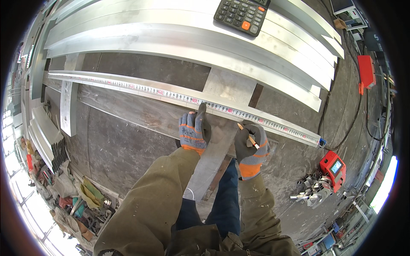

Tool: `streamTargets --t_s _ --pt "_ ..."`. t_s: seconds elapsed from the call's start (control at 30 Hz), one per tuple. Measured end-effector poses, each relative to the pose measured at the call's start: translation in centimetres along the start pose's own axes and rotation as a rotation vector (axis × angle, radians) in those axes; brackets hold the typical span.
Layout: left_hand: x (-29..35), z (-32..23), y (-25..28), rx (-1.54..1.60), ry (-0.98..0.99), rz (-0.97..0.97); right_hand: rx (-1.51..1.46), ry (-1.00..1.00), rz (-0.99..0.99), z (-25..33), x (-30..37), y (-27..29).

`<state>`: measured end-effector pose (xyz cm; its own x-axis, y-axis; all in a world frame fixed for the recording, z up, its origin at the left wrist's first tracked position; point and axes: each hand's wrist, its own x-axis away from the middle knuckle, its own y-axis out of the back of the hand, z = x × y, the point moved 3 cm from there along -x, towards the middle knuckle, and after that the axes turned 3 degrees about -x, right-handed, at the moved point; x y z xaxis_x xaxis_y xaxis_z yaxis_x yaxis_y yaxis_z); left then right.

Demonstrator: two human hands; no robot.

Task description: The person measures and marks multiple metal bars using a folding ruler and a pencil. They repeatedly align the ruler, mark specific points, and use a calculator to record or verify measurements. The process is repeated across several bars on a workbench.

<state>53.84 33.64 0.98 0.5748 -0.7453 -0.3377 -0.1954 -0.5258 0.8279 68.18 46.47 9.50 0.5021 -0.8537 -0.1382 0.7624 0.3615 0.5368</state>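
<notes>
A long metal bar (164,99) lies crosswise in front of me, with an extended tape measure (141,88) along its top. My left hand (194,131), in a grey and orange work glove, reaches the tape with one dark-coated digit stretched out; its other fingers look bent, and nothing shows in them. My right hand (251,147), gloved alike, grips a wooden pencil (252,139) just below the bar, its tip pointing up and left towards the bar's near edge. The blue-ended tape case (322,143) rests at the bar's right end.
Several wide silvery metal profiles (171,40) lie beyond the bar, with a black calculator (241,16) on them. A red device with a screen (333,170) stands at right beside small metal offcuts (316,190). Stacked angled profiles (47,143) and rags (92,194) are at left.
</notes>
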Motion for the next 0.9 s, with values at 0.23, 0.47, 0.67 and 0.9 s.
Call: streamTargets --t_s 0.23,0.47,0.67,0.9 --pt "0.1 0.0 0.1 0.01 0.032 0.05 -0.167 -0.116 -0.043 -0.6 0.3 -0.5" --pt "0.3 0.1 -0.1 0.011 0.031 0.059 -0.022 -0.086 0.023 0.2 0.2 0.7" --pt "0.0 0.0 -0.1 0.014 0.048 0.054 0.21 0.218 -0.058 -0.3 0.1 2.9" --pt "-0.5 -2.9 1.8 0.18 0.043 0.157 0.228 0.194 -0.016 -2.8 0.5 3.3"
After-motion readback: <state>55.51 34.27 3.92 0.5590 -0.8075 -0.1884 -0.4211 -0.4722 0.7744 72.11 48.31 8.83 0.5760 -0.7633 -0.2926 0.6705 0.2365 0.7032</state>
